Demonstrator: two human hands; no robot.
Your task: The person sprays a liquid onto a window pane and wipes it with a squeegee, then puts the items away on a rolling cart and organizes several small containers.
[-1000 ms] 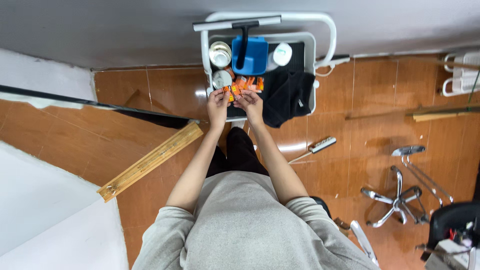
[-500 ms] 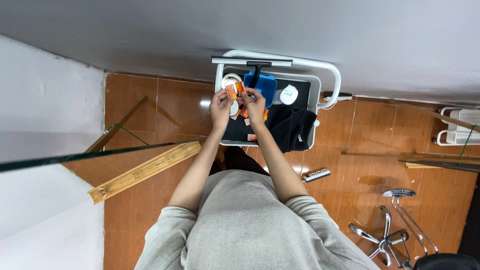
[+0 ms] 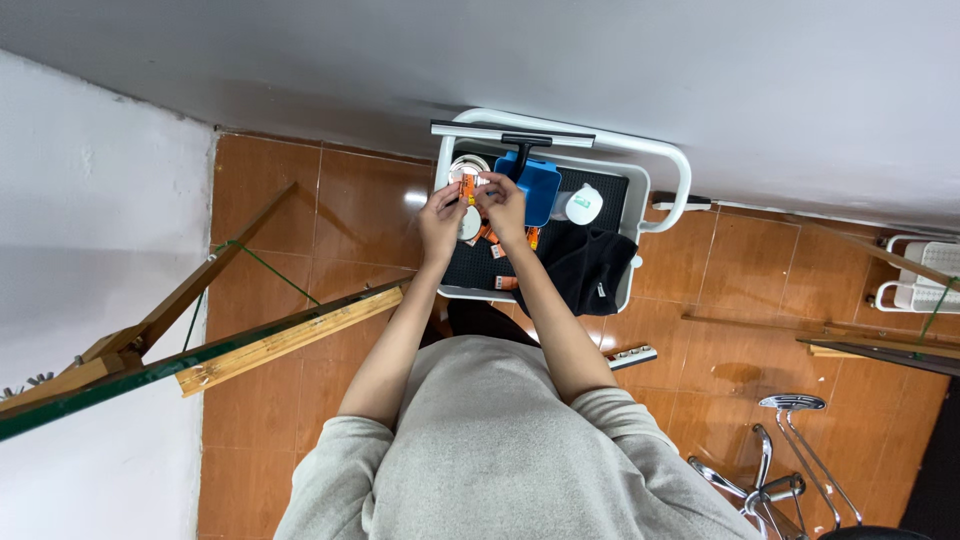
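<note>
Hands raised together above a white cart, seen from overhead. The left hand and the right hand meet at their fingertips, both pinched narrowly on a small orange packet held between them; the packet stands just past the fingertips, over the cart's dark top tray. Directly beyond the fingers lies a round white roll; just right of the fingertips sits a blue container, with a black-handled squeegee across the cart's far edge. Farther right of the fingers rests a white cup-shaped mask. Beneath the right hand, on the tray, lie further orange pieces, and a black cloth hangs over the near right corner. Well to the left of the hands, a wooden plank leans across the orange tiled floor. Behind the person, lower right, stands a chrome chair base.
</note>
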